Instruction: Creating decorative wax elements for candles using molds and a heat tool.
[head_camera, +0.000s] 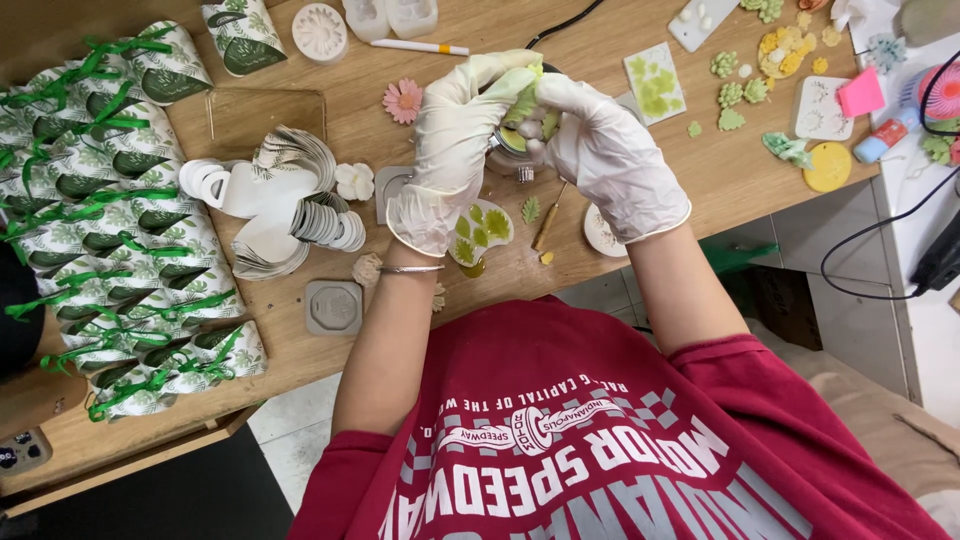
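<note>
Over the table (700, 180), gloved hands squeeze a green mould (522, 102)

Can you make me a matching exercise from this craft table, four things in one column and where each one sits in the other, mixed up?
Things:
1. pink flower
2. stack of leaf-print boxes with green ribbons
3. white pen
4. square grey mould

Places:
A. near the table's front edge, beside the left forearm
B. along the left side of the table
C. just left of the gloved hands
D. at the far edge, above the hands

Pairs: 1-C, 2-B, 3-D, 4-A
</note>
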